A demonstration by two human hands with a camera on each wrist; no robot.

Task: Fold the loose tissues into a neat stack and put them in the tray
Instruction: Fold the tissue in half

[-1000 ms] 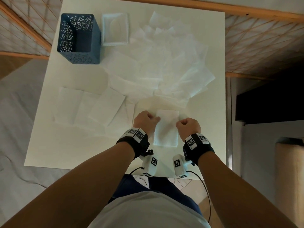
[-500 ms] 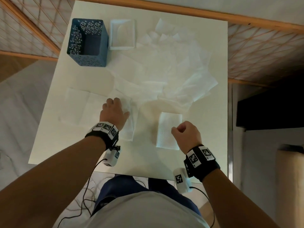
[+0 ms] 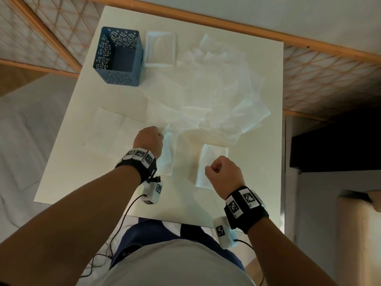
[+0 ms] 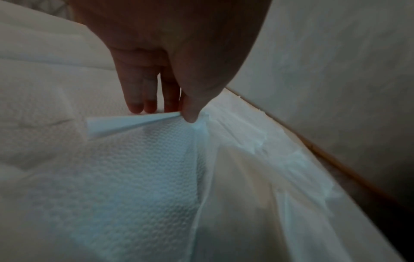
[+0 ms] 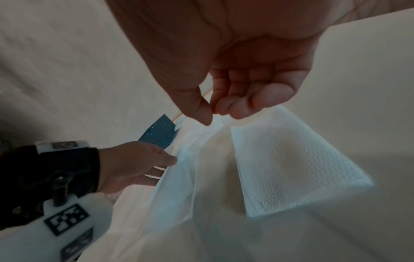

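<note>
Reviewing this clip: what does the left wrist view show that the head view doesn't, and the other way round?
Only the left wrist view shows the grip: the thumb pinching the lifted tissue's edge, and its embossed texture. Only the head view shows the layout: blue basket, tray, loose tissue pile, folded tissue and the curled, empty right hand. Both show the left hand holding that tissue above the table.

Dim, warm light throughout; wrist views dark, grainy, soft at edges. Head view bends straight lines near corners.
</note>
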